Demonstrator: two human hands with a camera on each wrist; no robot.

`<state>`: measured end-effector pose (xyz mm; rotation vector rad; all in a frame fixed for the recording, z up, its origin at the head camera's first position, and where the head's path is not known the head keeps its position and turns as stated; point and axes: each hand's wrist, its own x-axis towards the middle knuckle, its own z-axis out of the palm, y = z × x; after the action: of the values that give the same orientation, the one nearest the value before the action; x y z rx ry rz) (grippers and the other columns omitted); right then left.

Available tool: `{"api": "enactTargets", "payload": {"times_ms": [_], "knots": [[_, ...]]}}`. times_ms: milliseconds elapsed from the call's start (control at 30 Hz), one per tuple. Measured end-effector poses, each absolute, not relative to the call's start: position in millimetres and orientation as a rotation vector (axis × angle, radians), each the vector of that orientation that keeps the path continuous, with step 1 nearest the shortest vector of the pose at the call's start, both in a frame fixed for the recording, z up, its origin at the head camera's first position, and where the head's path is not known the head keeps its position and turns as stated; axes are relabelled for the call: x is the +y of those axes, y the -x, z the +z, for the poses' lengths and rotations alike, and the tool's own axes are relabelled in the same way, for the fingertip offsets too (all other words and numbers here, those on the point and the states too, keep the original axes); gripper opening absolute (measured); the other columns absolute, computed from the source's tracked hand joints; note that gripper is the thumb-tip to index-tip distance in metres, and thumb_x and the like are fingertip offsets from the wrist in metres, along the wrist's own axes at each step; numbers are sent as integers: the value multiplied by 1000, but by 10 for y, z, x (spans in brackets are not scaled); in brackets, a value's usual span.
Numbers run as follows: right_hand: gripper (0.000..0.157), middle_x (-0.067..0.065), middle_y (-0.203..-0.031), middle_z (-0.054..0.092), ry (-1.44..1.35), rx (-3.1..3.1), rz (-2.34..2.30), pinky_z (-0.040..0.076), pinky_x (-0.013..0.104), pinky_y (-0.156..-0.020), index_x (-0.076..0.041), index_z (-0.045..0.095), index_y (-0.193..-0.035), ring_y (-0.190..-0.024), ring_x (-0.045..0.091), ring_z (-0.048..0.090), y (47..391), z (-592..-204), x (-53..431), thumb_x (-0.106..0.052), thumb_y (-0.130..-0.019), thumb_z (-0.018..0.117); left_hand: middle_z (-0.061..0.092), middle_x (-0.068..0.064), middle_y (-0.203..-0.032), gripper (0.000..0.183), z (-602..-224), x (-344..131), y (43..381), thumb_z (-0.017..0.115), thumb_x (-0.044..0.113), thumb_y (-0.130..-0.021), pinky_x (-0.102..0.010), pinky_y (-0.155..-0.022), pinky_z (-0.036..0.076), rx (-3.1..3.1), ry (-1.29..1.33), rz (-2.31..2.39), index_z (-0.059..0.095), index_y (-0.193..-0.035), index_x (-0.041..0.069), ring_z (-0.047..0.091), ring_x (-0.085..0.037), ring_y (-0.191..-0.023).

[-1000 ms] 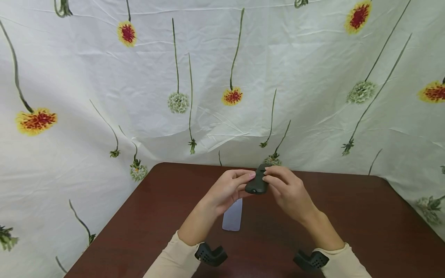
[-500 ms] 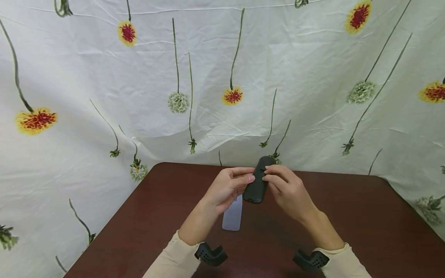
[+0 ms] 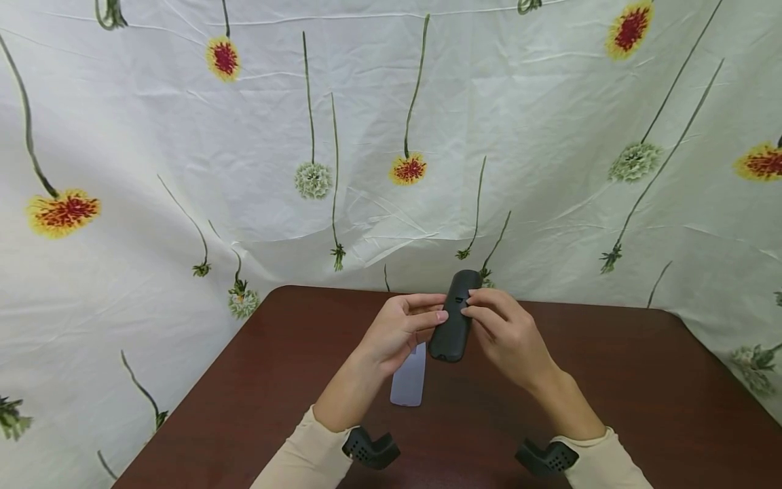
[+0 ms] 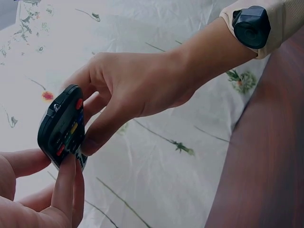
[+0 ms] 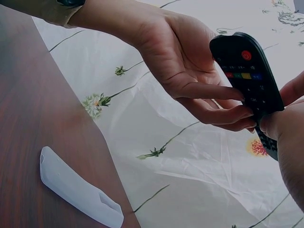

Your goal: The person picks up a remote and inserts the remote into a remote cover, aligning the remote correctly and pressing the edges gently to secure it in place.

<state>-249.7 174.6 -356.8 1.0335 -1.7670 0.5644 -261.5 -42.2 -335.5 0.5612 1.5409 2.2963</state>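
Observation:
A black remote control (image 3: 450, 336) is held up above the table between both hands, its plain back with a small slot turned to the head view. My left hand (image 3: 397, 333) grips its left edge, thumb on the back and fingers on the button side. From the right, my right hand (image 3: 510, 333) pinches the other edge, fingertips close to the slot. Coloured buttons on the remote control (image 5: 251, 78) show in the right wrist view. Below the left hand lies a pale, translucent long cover (image 3: 408, 382) on the table; the hand hides its far end.
The dark reddish-brown table (image 3: 275, 380) stands against a white flower-patterned cloth (image 3: 366, 102) hanging behind it. A black device (image 3: 370, 448) sits at the left wrist and a similar device (image 3: 546, 458) at the right wrist.
The remote control has tilted: its far end has risen and its near end dropped, so more of its back faces the head view. Both hands have stayed nearly in place, and the cover lies unmoved.

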Motion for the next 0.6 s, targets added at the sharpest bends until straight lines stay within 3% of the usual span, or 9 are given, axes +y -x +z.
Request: {"api": "enactTargets", "payload": {"times_ms": [67, 167, 300, 433, 600], "knots": [[31, 18, -113, 66, -1029, -1770, 575, 51, 30, -98, 2, 74, -104, -104, 36, 65, 2492, -3565, 1745, -19, -109, 51, 73, -10, -104, 43, -3355, -419, 2616, 62, -12, -96, -29, -81, 59, 1536, -568, 2300, 53, -138, -17, 73, -15, -91], [11, 18, -115, 66, -1014, -1753, 608, 48, 27, -102, 2, 75, -106, -106, 36, 64, 2483, -3554, 1732, -2, -98, 69, 73, -10, -104, 44, -3356, -410, 2613, 62, -12, -96, -30, -82, 59, 1533, -588, 2311, 53, -138, -17, 73, -15, -93], [43, 18, -119, 66, -925, -1766, 677, 48, 25, -99, 1, 75, -111, -108, 37, 64, 2454, -3540, 1713, 18, -72, 81, 72, -9, -106, 43, -3354, -402, 2601, 62, -12, -95, -32, -84, 59, 1552, -646, 2330, 55, -138, -16, 72, -17, -96], [52, 18, -123, 64, -807, -1853, 712, 53, 32, -90, 2, 73, -120, -110, 35, 65, 2429, -3540, 1714, 16, -71, 86, 71, -8, -106, 45, -3362, -402, 2594, 63, -12, -94, -32, -85, 59, 1586, -682, 2358, 55, -138, -15, 71, -17, -95], [64, 20, -123, 65, -797, -1897, 822, 55, 28, -92, 6, 65, -131, -106, 31, 69, 2434, -3530, 1705, 19, -72, 85, 69, -9, -105, 47, -3372, -398, 2598, 64, -13, -91, -33, -85, 58, 1604, -667, 2404, 55, -138, -14, 70, -19, -95]]}}
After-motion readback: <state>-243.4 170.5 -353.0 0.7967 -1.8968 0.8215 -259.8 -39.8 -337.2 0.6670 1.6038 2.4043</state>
